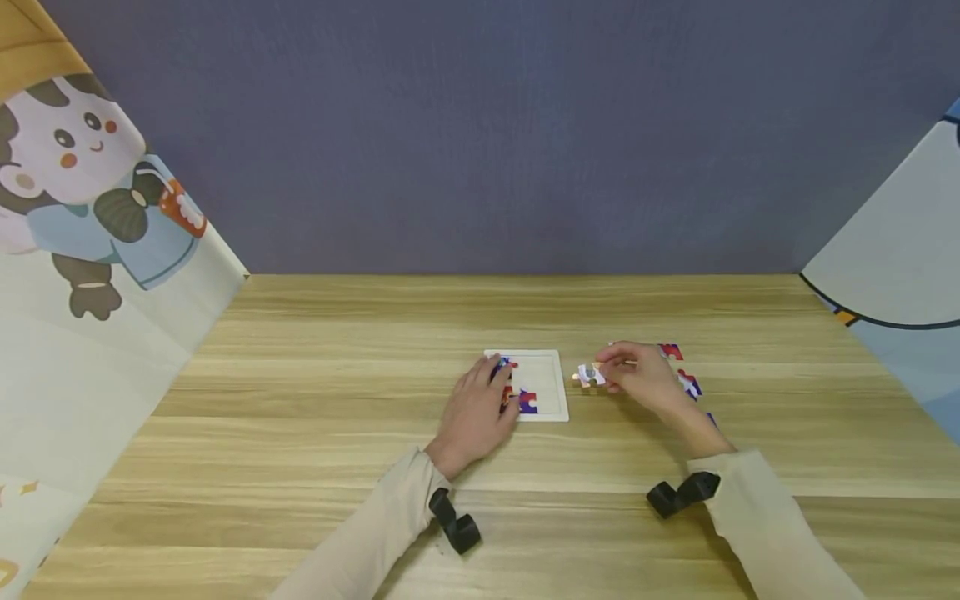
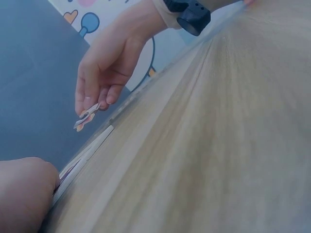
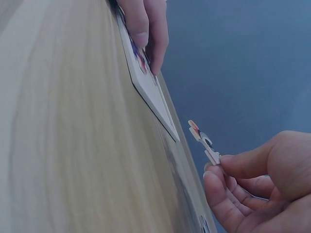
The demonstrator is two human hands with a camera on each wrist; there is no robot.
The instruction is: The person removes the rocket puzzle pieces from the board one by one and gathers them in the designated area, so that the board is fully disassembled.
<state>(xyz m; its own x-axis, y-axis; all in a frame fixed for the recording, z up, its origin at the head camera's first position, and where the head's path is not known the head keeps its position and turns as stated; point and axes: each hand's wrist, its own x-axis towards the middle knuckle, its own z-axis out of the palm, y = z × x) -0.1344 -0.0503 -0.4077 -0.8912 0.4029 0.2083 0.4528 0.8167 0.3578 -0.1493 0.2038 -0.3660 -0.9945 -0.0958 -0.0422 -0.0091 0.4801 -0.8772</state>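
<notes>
A white puzzle tray (image 1: 546, 383) lies on the wooden table with a few colourful jigsaw pieces (image 1: 528, 402) along its left side. My left hand (image 1: 477, 408) rests on the tray's left part, fingers fairly straight, and covers some of those pieces. Between thumb and fingers my right hand (image 1: 643, 379) pinches a pale jigsaw piece (image 1: 590, 375) with orange bits, held just right of the tray. In the right wrist view that piece (image 3: 206, 142) is tilted and clear of the tray. The left wrist view also shows it raised above the table.
Several loose red, blue and purple jigsaw pieces (image 1: 689, 384) lie on the table (image 1: 360, 350), partly behind my right hand and wrist. A dark blue wall (image 1: 525, 142) stands behind the table, with cartoon-printed panels (image 1: 97, 192) at the sides.
</notes>
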